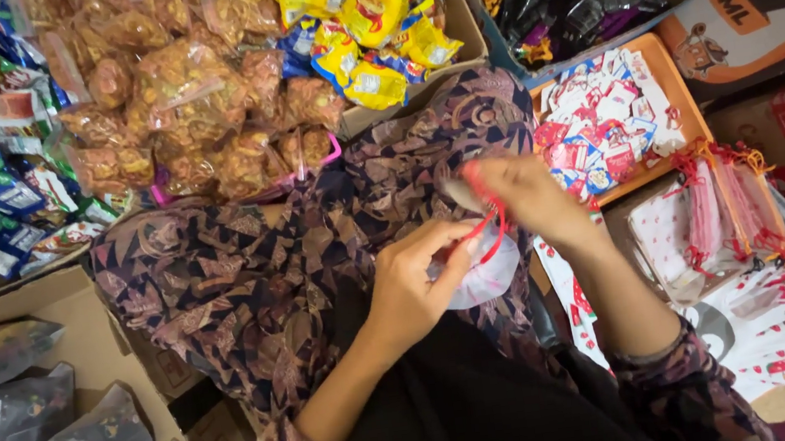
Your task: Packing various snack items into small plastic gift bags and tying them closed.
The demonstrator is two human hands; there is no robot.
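A small clear plastic pouch [489, 273] is held over the lap on the patterned fabric [251, 276], its neck pinched by the closed fingers of the left hand [414, 282], while a thin red tie [495, 228] is gripped in the closed fingers of the right hand [526, 197] just above it. The pouch is judged light, soft and crinkly, a little slippery, and best taken at the gathered neck, not the bulging body. Glossy packets of fried snacks [191, 96], yellow sachets [372, 40] and an orange tray [671, 85] are seen around.
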